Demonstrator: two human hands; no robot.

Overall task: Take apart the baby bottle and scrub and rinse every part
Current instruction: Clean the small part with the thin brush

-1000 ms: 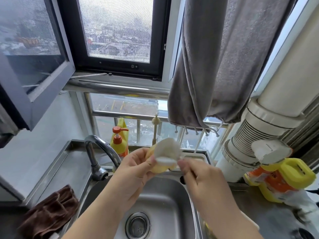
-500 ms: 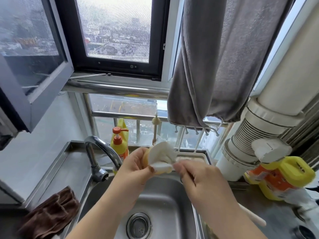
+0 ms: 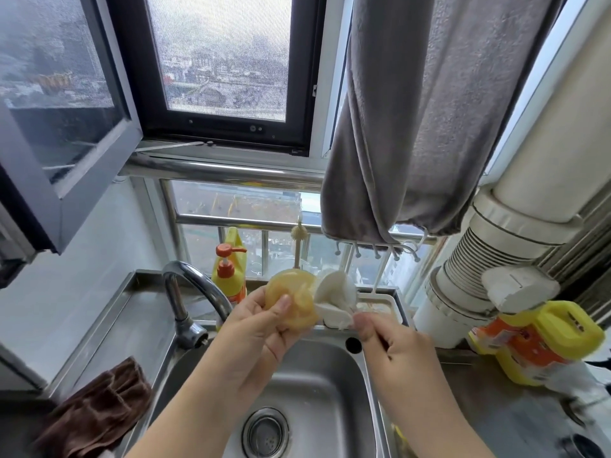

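Note:
My left hand [image 3: 261, 328] grips a round, translucent yellow bottle part [image 3: 291, 300] above the sink [image 3: 334, 385], thumb pressed on its face. My right hand [image 3: 393, 348] holds the thin handle of a white sponge brush [image 3: 335, 300]. The brush's white head lies against the right side of the yellow part. Most of the handle is hidden inside my right fist.
A curved tap [image 3: 195, 292] stands left of the sink, a yellow soap pump bottle [image 3: 228, 276] behind it. A brown cloth [image 3: 96, 411] lies at lower left. A white drying tray [image 3: 380, 305] sits behind, a yellow-lidded jug [image 3: 542, 342] on the right counter, a grey towel [image 3: 423, 120] overhead.
The white brush head has slid off the front of the yellow part to its right side, so the yellow face now shows. Both hands stay above the sink.

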